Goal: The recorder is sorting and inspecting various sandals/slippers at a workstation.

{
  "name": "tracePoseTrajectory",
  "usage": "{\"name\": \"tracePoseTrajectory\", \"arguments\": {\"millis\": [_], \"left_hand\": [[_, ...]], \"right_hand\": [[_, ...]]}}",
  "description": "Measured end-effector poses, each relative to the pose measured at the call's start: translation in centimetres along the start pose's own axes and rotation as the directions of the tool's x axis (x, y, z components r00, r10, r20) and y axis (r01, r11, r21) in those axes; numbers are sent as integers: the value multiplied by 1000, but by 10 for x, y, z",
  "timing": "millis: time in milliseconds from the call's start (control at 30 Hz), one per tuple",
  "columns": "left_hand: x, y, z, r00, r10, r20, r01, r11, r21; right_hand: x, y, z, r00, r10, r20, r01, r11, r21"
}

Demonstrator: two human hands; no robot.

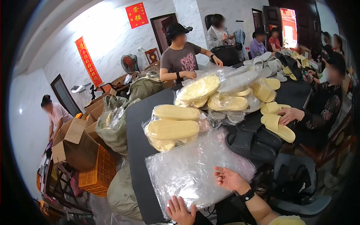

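A stack of clear plastic bags (187, 170) lies flat on the dark table in front of me. My left hand (180, 210) rests on its near edge, fingers spread and holding nothing. Over the right part of the bags my right hand (230, 180) is raised, palm turned inward, with its fingers loosely apart and nothing visible in them. Just beyond the bags lie bagged yellow slippers (173, 129), soles up. Black slippers (253, 142) sit right of the bags, unwrapped.
A heap of bagged yellow and grey slippers (228, 88) covers the table's middle. At right, a co-worker's hand (290, 114) touches loose yellow slippers (278, 128). Cardboard boxes (77, 142), an orange crate (98, 174) and sacks (116, 129) stand on the left. A chair (300, 183) is at lower right.
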State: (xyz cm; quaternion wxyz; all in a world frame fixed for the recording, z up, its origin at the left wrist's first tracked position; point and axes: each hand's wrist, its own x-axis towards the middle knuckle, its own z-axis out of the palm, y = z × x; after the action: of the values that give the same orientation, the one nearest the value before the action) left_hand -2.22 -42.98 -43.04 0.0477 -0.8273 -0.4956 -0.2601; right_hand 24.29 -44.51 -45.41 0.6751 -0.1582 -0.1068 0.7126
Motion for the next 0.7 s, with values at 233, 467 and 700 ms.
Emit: {"name": "tracePoseTrajectory", "arguments": {"millis": [233,467,700], "left_hand": [[2,1,4,1000,1,-19,-1,999,-38],[-4,-7,7,999,6,-44,-7,1000,-8],[-2,-2,6,1000,9,6,-9,1000,23]], "right_hand": [[-1,0,-2,999,-28,-41,27,1000,-16],[-1,4,-4,1000,9,-2,-9,999,36],[-2,0,-4,1000,-8,10,8,1000,22]]}}
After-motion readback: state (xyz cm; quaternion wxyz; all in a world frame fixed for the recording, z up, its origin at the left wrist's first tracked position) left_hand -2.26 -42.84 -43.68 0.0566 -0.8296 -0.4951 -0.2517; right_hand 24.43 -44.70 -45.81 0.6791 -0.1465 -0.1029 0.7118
